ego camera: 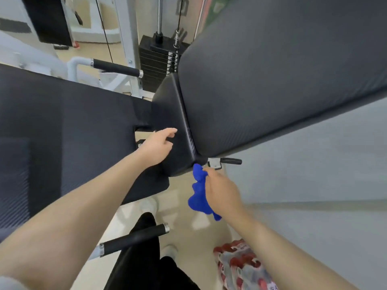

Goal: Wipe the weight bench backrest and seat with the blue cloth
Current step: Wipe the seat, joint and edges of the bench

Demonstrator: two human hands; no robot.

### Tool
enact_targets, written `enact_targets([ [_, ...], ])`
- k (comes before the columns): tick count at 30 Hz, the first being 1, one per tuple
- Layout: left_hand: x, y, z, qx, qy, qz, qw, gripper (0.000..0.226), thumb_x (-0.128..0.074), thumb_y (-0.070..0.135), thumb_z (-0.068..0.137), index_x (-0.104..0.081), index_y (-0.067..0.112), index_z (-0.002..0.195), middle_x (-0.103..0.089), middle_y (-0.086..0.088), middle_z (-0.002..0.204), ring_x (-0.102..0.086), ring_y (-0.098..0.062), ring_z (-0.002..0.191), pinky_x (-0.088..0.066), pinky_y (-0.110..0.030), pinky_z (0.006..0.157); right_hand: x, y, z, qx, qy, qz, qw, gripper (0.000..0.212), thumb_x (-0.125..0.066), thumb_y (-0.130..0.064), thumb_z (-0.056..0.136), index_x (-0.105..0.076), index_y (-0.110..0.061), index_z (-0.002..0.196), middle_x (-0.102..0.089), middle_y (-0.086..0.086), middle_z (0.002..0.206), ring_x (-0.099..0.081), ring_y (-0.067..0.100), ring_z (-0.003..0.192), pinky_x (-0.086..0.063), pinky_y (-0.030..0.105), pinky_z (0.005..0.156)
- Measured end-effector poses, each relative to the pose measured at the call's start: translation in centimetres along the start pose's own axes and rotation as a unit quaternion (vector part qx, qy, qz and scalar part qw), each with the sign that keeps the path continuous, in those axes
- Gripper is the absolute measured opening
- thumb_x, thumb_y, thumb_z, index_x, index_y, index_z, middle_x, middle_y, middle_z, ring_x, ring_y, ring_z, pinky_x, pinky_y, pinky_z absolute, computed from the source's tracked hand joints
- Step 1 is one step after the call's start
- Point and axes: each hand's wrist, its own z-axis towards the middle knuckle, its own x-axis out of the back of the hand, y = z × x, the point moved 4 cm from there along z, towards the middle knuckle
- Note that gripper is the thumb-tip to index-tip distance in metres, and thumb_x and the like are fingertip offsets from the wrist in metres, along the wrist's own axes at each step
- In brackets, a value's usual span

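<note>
The black padded backrest [272,76] fills the upper right, and the black seat pad [62,126] stretches across the left. My left hand [157,145] rests with loosely spread fingers against the backrest's lower end face, beside the gap between the two pads. My right hand [222,191] is closed on the bunched blue cloth [199,195]. The cloth's top touches the backrest's lower corner, and the rest hangs down below my hand.
A black weight stack [157,61] with cable and white frame stands behind the bench. Two black grip handles [117,68] [134,239] flank the seat. A small adjustment lever [228,161] sticks out under the backrest. A pack of red-capped bottles [240,266] lies on the floor.
</note>
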Motion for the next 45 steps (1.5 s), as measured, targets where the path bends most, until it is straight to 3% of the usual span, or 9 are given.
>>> enact_targets([
  [2, -1.2, 0.3, -0.6, -0.013, -0.021, 0.05, 0.998, 0.059, -0.041, 0.007, 0.093, -0.023, 0.026, 0.146, -0.04, -0.001, 0.144, -0.052, -0.018, 0.118, -0.041, -0.026, 0.093, -2.2, 3.4, 1.0, -0.142, 0.013, 0.282, 0.949, 0.019, -0.035, -0.012, 0.092, -0.051, -0.022, 0.093, -0.057, -0.005, 0.073, -0.057, 0.022, 0.067, -0.04, 0.025, 0.053],
  [4, -1.8, 0.7, -0.7, -0.04, -0.021, 0.101, 0.994, 0.07, -0.046, 0.009, 0.092, -0.008, 0.031, 0.148, -0.028, -0.003, 0.151, -0.053, -0.021, 0.117, -0.043, -0.029, 0.094, -5.1, 4.6, 2.3, -0.248, 0.0, 0.514, 0.821, 0.016, -0.036, -0.013, 0.093, -0.049, -0.017, 0.084, -0.051, -0.002, 0.07, -0.05, 0.018, 0.064, -0.037, 0.023, 0.054],
  [8, -3.0, 0.6, -0.5, -0.068, -0.039, 0.213, 0.974, 0.077, -0.048, 0.012, 0.092, -0.001, 0.039, 0.146, 0.0, -0.005, 0.159, -0.057, -0.031, 0.109, -0.044, -0.033, 0.087, -9.0, 1.8, 5.8, -0.349, -0.061, 0.719, 0.598, 0.028, -0.031, -0.014, 0.099, -0.044, -0.012, 0.074, -0.052, 0.004, 0.068, -0.049, 0.018, 0.056, -0.039, 0.025, 0.051],
  [11, -3.0, 0.6, -0.6, -0.075, -0.034, 0.235, 0.968, 0.074, -0.041, 0.004, 0.091, -0.007, 0.038, 0.146, 0.001, -0.007, 0.159, -0.056, -0.031, 0.111, -0.044, -0.034, 0.088, -9.1, 0.4, 5.7, -0.372, -0.061, 0.696, 0.612, 0.03, -0.033, -0.013, 0.1, -0.042, -0.007, 0.072, -0.052, 0.007, 0.082, -0.043, 0.019, 0.059, -0.038, 0.03, 0.061],
  [17, -2.4, 0.9, -0.4, -0.077, -0.05, 0.209, 0.974, 0.075, -0.037, -0.006, 0.088, -0.016, 0.036, 0.146, -0.003, -0.006, 0.158, -0.052, -0.03, 0.118, -0.046, -0.038, 0.096, -4.0, 1.0, 4.3, -0.223, 0.075, 0.846, 0.479, 0.025, -0.029, 0.005, 0.091, -0.051, -0.006, 0.088, -0.054, 0.009, 0.078, -0.054, 0.018, 0.067, -0.049, 0.027, 0.055],
  [25, -2.5, 1.3, 0.1, -0.063, -0.068, 0.197, 0.976, 0.072, -0.036, -0.006, 0.089, -0.017, 0.035, 0.146, 0.0, -0.007, 0.159, -0.04, -0.03, 0.133, -0.038, -0.025, 0.094, -3.2, 0.1, 4.1, -0.227, 0.12, 0.673, 0.693, 0.021, -0.045, -0.008, 0.085, -0.054, -0.022, 0.097, -0.058, 0.003, 0.083, -0.058, 0.029, 0.079, -0.044, 0.032, 0.072],
  [34, -1.8, 3.9, -2.9, -0.032, -0.156, 0.243, 0.957, 0.072, -0.04, 0.004, 0.091, 0.002, 0.013, 0.149, 0.005, -0.007, 0.159, -0.01, -0.023, 0.146, -0.019, -0.03, 0.113, 3.2, 1.0, -0.1, -0.253, 0.096, 0.79, 0.551, 0.025, -0.033, -0.014, 0.096, -0.045, -0.01, 0.075, -0.045, 0.007, 0.069, -0.044, 0.023, 0.064, -0.032, 0.03, 0.051],
  [40, -0.2, 10.1, -3.6, -0.16, -0.046, 0.188, 0.968, 0.025, -0.047, 0.006, 0.085, -0.053, 0.009, 0.109, -0.047, -0.004, 0.109, -0.056, -0.025, 0.096, -0.042, -0.03, 0.084, 10.7, 1.5, -2.9, -0.125, 0.237, 0.844, 0.465, 0.025, -0.036, -0.002, 0.09, -0.053, -0.013, 0.076, -0.054, -0.003, 0.047, -0.052, 0.011, 0.037, -0.04, 0.014, 0.04],
  [45, -0.2, 13.1, -3.5, -0.232, -0.048, 0.189, 0.953, 0.018, -0.047, 0.005, 0.084, -0.058, 0.011, 0.096, -0.048, 0.002, 0.097, -0.054, -0.018, 0.08, -0.043, -0.029, 0.075, 8.2, 0.9, -1.4, -0.177, 0.24, 0.782, 0.547, 0.021, -0.034, -0.007, 0.094, -0.045, -0.023, 0.099, -0.05, -0.004, 0.067, -0.049, 0.015, 0.052, -0.038, 0.02, 0.048],
])
